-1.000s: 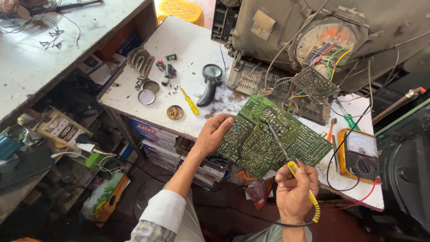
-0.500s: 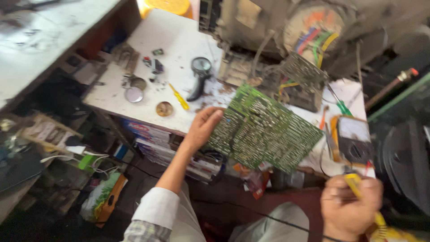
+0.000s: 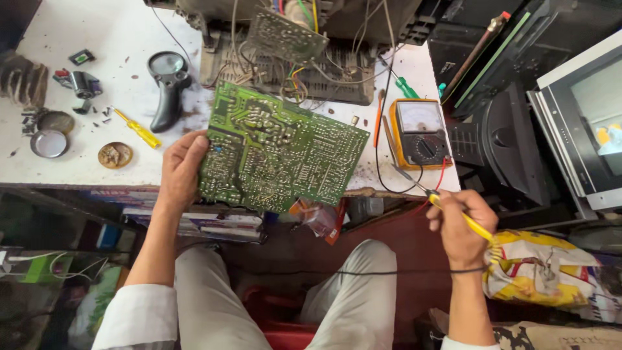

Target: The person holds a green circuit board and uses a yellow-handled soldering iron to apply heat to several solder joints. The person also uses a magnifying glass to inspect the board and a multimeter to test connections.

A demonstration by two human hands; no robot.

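Left hand: the left hand (image 3: 183, 170) clamps the near-left edge of a large green printed circuit board (image 3: 278, 155), fingers curled shut over the rim, solder side facing up.
Board: it tilts off the front edge of the white, grimy workbench (image 3: 78, 155), far corner resting on the bench by the opened chassis of wires and boards (image 3: 291, 52).
Right hand: the right hand (image 3: 461, 227) is closed like a pen grip round a yellow-handled soldering iron (image 3: 463, 219), metal tip pointing up and left.
Gap: iron tip and board are well apart, the tip just under the orange analogue multimeter (image 3: 420, 133).
Progress: board out and turned over, tool in hand; no contact with the solder side yet, as far as I can judge.
Bench: black-handled magnifying glass (image 3: 166, 84), small yellow screwdriver (image 3: 137, 128) and round tin lids (image 3: 48, 142) lie left of the board.
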